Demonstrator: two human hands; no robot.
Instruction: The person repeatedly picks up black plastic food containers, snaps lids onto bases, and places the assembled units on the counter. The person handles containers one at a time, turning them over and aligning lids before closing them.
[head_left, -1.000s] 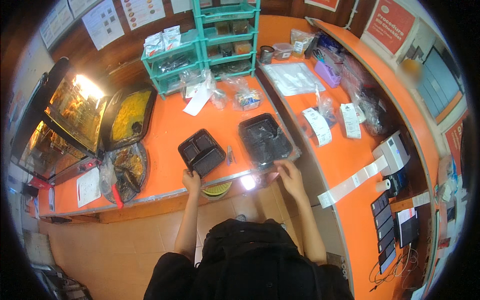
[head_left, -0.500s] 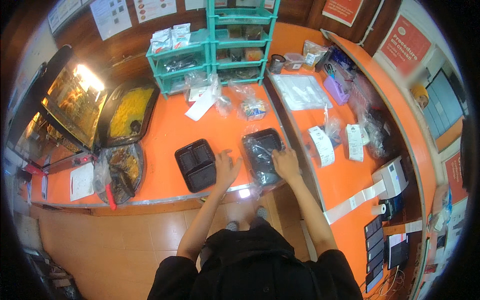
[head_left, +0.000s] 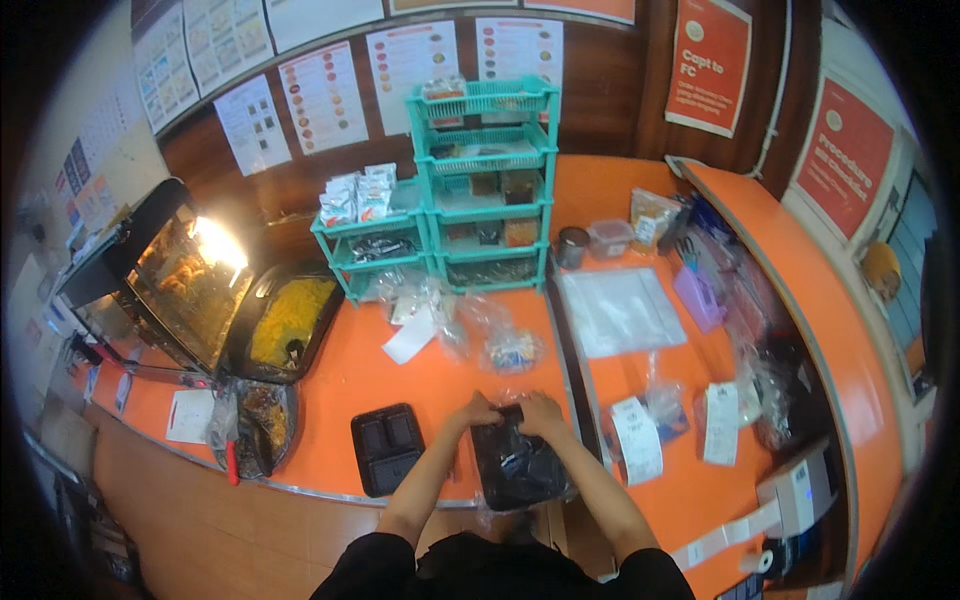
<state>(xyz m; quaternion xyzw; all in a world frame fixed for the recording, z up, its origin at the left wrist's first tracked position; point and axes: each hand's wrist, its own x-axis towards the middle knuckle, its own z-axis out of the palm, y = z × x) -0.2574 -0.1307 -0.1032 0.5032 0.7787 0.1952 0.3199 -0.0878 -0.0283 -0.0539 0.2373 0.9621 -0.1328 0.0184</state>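
In front of me on the orange counter lies a stack of black plastic food trays in a clear plastic bag. My left hand is at the far left corner of the bagged trays, its fingers closed on the bag. At the far right part of the same edge, my right hand has its fingers bent over and closed on the bag too. Just left of my left forearm, a single black compartment tray rests face up, with nothing in its compartments.
Yellow rice fills a black tray beside a lit display warmer. Nearer lies a bag-lined platter of food with a red-handled utensil. A green shelf rack stands behind. Receipts and a printer occupy the right counter.
My left hand has moved right, from beside the single tray to the bagged trays. My right hand has shifted to their far edge. The view has tilted up.
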